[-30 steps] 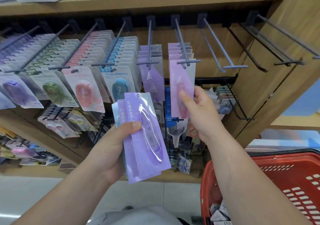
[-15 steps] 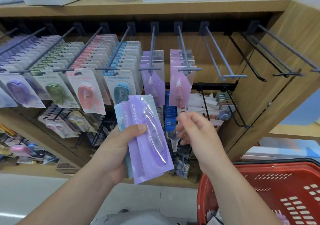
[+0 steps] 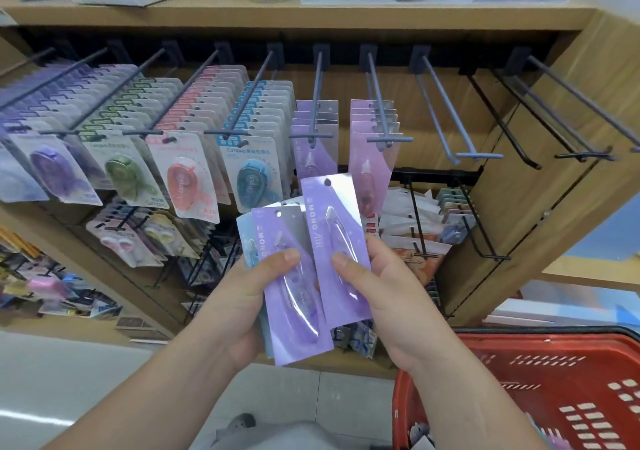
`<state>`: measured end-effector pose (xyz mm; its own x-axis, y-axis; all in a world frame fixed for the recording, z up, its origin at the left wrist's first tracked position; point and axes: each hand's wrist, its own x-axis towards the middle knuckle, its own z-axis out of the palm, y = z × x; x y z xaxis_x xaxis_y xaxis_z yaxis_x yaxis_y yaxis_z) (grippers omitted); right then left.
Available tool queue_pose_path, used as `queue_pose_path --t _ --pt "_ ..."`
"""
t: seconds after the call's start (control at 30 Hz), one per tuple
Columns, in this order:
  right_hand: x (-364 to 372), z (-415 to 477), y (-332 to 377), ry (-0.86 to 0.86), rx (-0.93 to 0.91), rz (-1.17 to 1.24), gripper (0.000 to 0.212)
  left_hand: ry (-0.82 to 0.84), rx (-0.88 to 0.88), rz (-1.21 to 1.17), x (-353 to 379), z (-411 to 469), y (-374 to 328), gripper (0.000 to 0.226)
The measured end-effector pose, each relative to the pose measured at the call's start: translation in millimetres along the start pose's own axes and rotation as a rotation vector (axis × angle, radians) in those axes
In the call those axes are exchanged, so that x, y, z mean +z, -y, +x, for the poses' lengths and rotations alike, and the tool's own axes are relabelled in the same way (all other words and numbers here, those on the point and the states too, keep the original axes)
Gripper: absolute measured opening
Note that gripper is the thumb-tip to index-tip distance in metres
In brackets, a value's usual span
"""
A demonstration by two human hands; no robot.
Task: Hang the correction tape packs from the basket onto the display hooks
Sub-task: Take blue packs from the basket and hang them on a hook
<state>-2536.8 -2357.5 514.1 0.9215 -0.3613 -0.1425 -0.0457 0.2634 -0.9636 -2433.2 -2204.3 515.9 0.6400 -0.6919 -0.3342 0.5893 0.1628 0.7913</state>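
Observation:
My left hand (image 3: 242, 297) grips a small stack of purple correction tape packs (image 3: 294, 293), with a pale blue pack behind them. My right hand (image 3: 377, 297) pinches one purple MONO pack (image 3: 332, 241), slid up and to the right off the stack's front. Above them, two display hooks carry purple packs (image 3: 313, 144) and pinker packs (image 3: 372, 151). The hook (image 3: 450, 127) to their right is bare. The red basket (image 3: 519, 352) sits at the lower right, with a few packs showing at its bottom left.
Hooks to the left hold full rows of purple, green, red and blue tape packs (image 3: 180, 172). Further bare hooks (image 3: 571, 130) stick out at the right by the wooden side panel. A lower rack (image 3: 415, 227) holds more stationery. Boxes stand on the top shelf (image 3: 311, 16).
My right hand left the pinker pack hanging on its hook, came down to the stack, and now pinches the front purple pack, lifting it away from the others.

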Motion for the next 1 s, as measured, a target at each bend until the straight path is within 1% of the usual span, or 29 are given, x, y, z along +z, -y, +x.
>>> queue_pose_path --t 0.1,0.23,0.27,0.37,0.43,0.5,0.6,0.63,0.73,0.77,0.8,0.93,1.0 --pt "-0.8 4.0 1.2 0.021 -0.063 -0.012 0.024 -0.050 0.017 0.029 -8.7 0.0 -0.7 0.073" --pt "4.8 17.4 4.4 0.017 -0.154 -0.063 0.023 -0.154 0.054 0.090 -14.3 -4.7 -9.8 0.079" --pt "6.9 22.3 5.6 0.006 -0.177 -0.080 0.021 -0.166 0.067 0.098 -15.9 -5.6 -11.6 0.077" --pt "12.0 36.3 6.7 -0.046 -0.217 -0.120 0.018 -0.184 0.094 0.094 -18.6 -8.0 -16.0 0.058" --pt "14.4 43.4 6.3 -0.050 -0.217 -0.146 0.016 -0.192 0.099 0.097 -19.2 -9.5 -18.7 0.054" --pt "15.9 48.5 4.4 -0.052 -0.219 -0.165 0.014 -0.188 0.105 0.118 -21.5 -10.5 -21.2 0.060" --pt "16.7 54.3 -0.9 -0.094 -0.223 -0.190 0.013 -0.184 0.122 0.147 -25.2 -11.6 -24.7 0.077" --pt "16.8 56.1 -2.9 -0.114 -0.222 -0.199 0.012 -0.185 0.124 0.153 -26.4 -11.8 -25.4 0.077" --pt "17.5 63.6 -6.7 -0.162 -0.205 -0.248 0.007 -0.178 0.119 0.147 -29.7 -12.6 -27.1 0.069" --pt "17.7 66.7 -7.1 -0.179 -0.185 -0.263 0.005 -0.179 0.119 0.143 -29.9 -12.7 -27.2 0.071" --pt "18.2 70.5 -7.4 -0.195 -0.157 -0.273 0.005 -0.184 0.118 0.145 -30.2 -12.6 -27.5 0.074" --pt "14.9 80.6 -18.9 -0.237 -0.057 -0.299 0.019 -0.184 0.118 0.156 -30.1 -12.2 -29.4 0.080" --pt "11.0 77.3 -28.2 -0.247 0.017 -0.294 0.040 -0.175 0.116 0.158 -30.1 -12.2 -30.7 0.075"
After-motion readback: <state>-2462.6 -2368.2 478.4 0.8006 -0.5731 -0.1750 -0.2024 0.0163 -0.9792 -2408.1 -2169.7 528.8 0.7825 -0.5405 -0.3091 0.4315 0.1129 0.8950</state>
